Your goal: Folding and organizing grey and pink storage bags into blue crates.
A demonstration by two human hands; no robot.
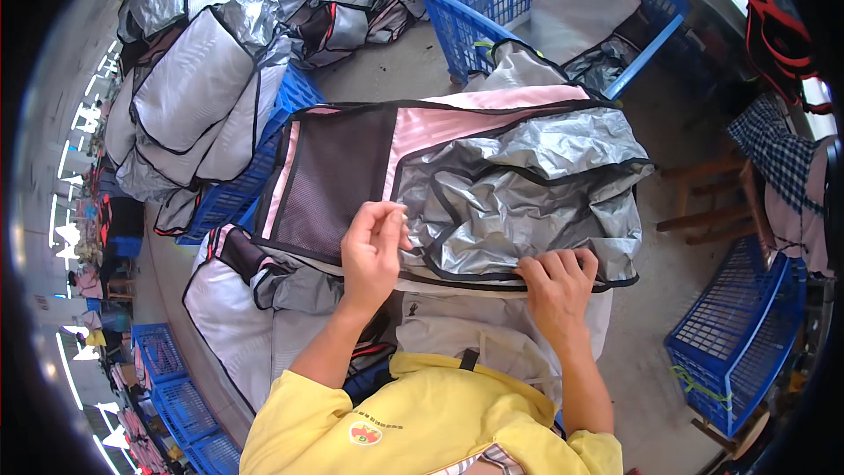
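Head cam: L hand [376, 244] curled; R hand [559, 280] half-open on silver fabric [501, 211].

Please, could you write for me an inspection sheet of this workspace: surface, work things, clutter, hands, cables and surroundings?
Surface: hidden under fabric; its kind cannot be told.
Work things: pink-silver piece spread out, with black edging and a dark mesh panel at its left.
Clutter: silver pieces heaped on the left crate; more fabric in the far crate.
Hands: left hand curled by the silver part, grip unclear; right hand has its fingers at the near edging.
Cables: nothing seen.
Surroundings: wooden stool and right crate at the right.
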